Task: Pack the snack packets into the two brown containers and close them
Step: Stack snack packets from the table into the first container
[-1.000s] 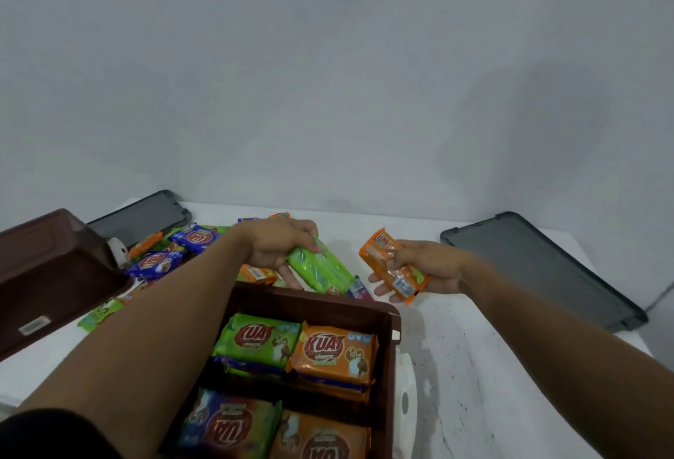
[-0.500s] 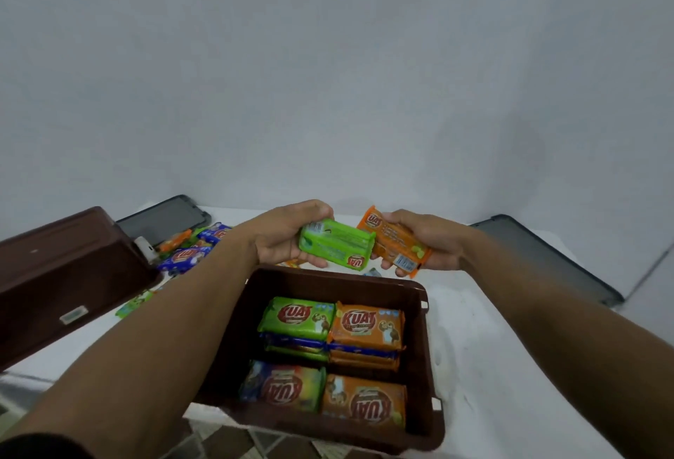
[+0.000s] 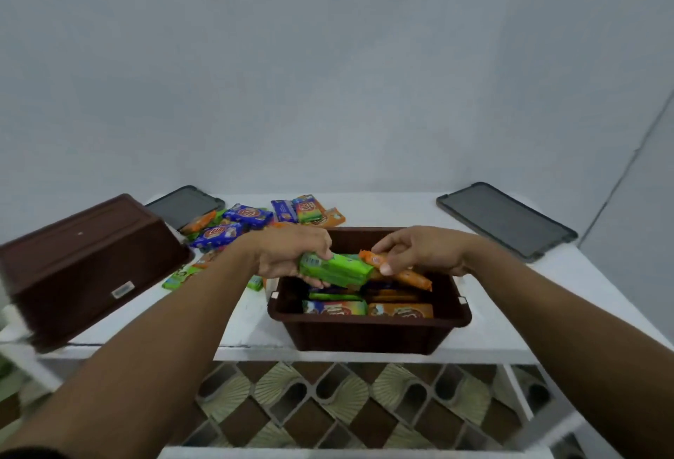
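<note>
- packing well under way, judging by the near brown container (image 3: 364, 334), already layered with packets to a little below the rim.
- gripping a green packet (image 3: 335, 269) in the left hand (image 3: 291, 254), fingers curled round its left end, above the far half of that container.
- pinching an orange packet (image 3: 401, 274) in the right hand (image 3: 419, 250), thumb and fingertips closed on its left end, just beside the green one and also over the container's inside.
- left to do, by the look of it: lowering both packets in, then gathering the loose packets (image 3: 248, 217) on the table (image 3: 510, 312) beyond the container.
- cannot tell how full the second brown container (image 3: 91, 261) is, tilted at the left with only its outer wall showing.
- not yet closed: a dark lid (image 3: 182, 205) lying flat behind the second container, another at the far right (image 3: 507, 221).
- holding the green packet with long axis roughly left to right, right end dipping slightly toward the stacked packets.
- holding the orange packet with long axis slanting down to the right, free end pointing toward the container's right wall.
</note>
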The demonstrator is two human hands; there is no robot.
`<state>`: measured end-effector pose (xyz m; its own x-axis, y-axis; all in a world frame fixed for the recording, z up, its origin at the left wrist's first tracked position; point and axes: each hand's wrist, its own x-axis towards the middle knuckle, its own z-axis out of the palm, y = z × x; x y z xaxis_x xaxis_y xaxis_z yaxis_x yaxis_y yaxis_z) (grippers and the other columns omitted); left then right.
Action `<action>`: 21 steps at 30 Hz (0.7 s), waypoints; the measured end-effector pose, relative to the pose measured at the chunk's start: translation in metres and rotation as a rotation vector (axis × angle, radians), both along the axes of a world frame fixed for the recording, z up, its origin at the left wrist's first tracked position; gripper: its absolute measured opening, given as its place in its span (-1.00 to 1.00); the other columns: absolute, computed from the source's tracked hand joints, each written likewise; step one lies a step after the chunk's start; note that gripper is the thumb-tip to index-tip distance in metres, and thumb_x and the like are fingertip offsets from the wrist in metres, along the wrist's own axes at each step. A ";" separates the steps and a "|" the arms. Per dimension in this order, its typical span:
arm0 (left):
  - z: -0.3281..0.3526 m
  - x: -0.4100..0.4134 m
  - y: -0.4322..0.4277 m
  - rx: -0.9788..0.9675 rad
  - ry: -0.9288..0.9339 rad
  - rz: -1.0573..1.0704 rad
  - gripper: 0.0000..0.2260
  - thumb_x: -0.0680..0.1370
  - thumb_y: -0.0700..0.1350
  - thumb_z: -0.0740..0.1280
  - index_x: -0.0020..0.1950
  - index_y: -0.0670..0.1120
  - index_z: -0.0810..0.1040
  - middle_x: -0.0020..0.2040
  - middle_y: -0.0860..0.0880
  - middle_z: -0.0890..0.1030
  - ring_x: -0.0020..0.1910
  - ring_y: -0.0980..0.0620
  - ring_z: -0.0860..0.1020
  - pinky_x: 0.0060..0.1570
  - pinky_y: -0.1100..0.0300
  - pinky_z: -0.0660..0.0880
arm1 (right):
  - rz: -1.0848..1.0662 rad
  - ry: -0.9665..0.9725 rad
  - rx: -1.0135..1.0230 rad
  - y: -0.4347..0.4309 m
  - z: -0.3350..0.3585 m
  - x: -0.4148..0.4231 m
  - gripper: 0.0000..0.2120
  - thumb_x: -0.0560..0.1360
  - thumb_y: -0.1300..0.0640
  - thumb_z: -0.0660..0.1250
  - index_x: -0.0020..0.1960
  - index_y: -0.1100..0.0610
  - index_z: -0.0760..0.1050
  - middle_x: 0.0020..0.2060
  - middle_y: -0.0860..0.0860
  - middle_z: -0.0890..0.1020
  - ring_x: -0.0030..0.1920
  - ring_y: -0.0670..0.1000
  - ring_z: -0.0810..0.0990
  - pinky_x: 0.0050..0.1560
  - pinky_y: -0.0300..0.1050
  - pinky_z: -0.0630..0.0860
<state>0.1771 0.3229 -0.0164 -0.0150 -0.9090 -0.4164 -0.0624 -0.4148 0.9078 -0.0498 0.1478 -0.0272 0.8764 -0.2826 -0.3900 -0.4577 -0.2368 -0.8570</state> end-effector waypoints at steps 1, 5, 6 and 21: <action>-0.002 -0.003 0.002 -0.025 -0.041 -0.021 -0.82 0.39 -0.26 0.40 -0.12 -0.10 0.43 -0.05 -0.13 0.58 -0.01 -0.08 0.63 -0.10 0.10 0.60 | -0.012 0.018 -0.066 0.005 -0.003 -0.003 -0.43 0.33 0.07 0.62 0.30 0.06 0.56 0.03 -0.01 0.70 0.11 0.03 0.66 0.21 -0.02 0.55; -0.009 -0.018 0.006 -0.090 -0.292 -0.111 -0.71 0.40 -0.47 0.38 -0.08 -0.14 0.41 -0.03 -0.12 0.53 0.01 0.04 0.57 -0.10 0.25 0.55 | -0.018 0.103 -0.329 0.021 -0.002 -0.018 -0.36 0.26 0.02 0.67 0.30 -0.02 0.58 0.06 -0.08 0.66 0.08 -0.03 0.63 0.13 -0.18 0.55; -0.011 -0.020 0.007 -0.089 -0.335 -0.120 -0.69 0.42 -0.50 0.36 -0.06 -0.15 0.40 0.00 -0.13 0.55 0.03 0.03 0.56 -0.10 0.25 0.56 | 0.000 0.126 -0.402 0.023 -0.002 -0.019 -0.37 0.25 0.02 0.66 0.28 -0.02 0.59 0.06 -0.08 0.66 0.04 -0.05 0.63 0.09 -0.20 0.56; -0.012 -0.047 0.011 0.090 -0.848 -0.356 -0.63 0.52 -0.34 0.35 0.26 -0.01 0.55 0.21 -0.01 0.48 0.07 0.05 0.48 -0.08 0.15 0.45 | 0.276 0.318 -0.689 0.035 -0.016 -0.006 -0.58 0.53 0.11 0.43 0.37 -0.05 0.51 0.17 -0.02 0.61 0.10 0.00 0.59 0.16 -0.10 0.53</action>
